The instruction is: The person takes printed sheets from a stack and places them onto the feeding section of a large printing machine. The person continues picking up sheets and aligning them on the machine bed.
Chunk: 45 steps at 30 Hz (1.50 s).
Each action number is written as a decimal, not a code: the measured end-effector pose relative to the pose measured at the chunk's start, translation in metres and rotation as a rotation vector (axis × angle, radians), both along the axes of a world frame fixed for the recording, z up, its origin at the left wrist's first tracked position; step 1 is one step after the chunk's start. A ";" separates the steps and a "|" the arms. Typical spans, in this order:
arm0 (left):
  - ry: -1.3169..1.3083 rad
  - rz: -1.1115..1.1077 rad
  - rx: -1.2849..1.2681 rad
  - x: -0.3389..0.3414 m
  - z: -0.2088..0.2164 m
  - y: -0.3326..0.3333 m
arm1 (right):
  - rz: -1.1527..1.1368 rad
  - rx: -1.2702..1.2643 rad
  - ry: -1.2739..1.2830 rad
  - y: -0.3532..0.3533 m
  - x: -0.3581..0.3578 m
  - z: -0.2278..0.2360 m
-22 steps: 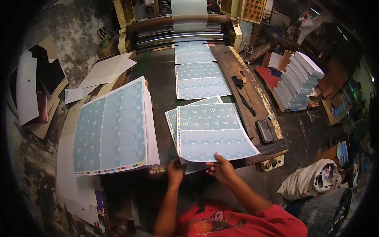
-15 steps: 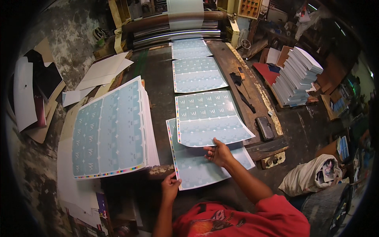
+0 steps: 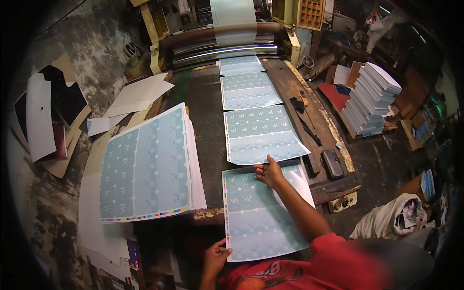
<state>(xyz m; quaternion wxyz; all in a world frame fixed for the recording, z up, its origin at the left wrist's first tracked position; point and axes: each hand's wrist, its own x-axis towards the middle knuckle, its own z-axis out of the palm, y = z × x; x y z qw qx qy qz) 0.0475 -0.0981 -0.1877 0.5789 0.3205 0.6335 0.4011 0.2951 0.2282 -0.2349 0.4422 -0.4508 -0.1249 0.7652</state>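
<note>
A printed pale blue-green sheet (image 3: 268,224) with a coloured strip down its left side lies before me, at the near end of a row. My left hand (image 3: 216,256) pinches it near its lower left corner. Over its far part is my right hand (image 3: 270,174), fingers apart, thumb at the near edge of another printed sheet (image 3: 263,137) on the machine's bed. Whether the thumb presses on that edge I cannot tell. Beyond are two more sheets (image 3: 251,91), in line up to the rollers (image 3: 224,52). A thick stack of printed sheets (image 3: 145,166) stands at my left.
A black case (image 3: 332,163) and dark tools (image 3: 307,123) lie on the bed's right side. Further right are a tall fanned paper stack (image 3: 372,99) and a white sack (image 3: 389,217). Loose boards and papers (image 3: 137,94) rest at the back left.
The near sheet has come toward me with my left hand, away from under the sheet behind it, so more of it shows. My right hand stays at that other sheet's near edge.
</note>
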 end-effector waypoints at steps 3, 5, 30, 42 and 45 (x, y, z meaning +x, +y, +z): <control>-0.010 -0.005 0.010 0.001 -0.005 -0.001 | -0.081 -0.002 -0.073 -0.002 -0.011 0.005; 0.009 -0.016 -0.002 0.002 0.000 -0.001 | -0.196 -0.028 -0.108 -0.014 -0.024 0.022; 0.097 -0.134 0.153 0.015 -0.033 0.142 | 0.856 1.392 0.895 -0.231 -0.046 0.297; 0.962 -0.193 0.529 0.020 -0.008 0.200 | 0.864 1.409 0.989 -0.254 -0.039 0.303; 0.719 -0.270 0.588 0.051 0.092 0.166 | 0.865 1.403 0.988 -0.253 -0.034 0.304</control>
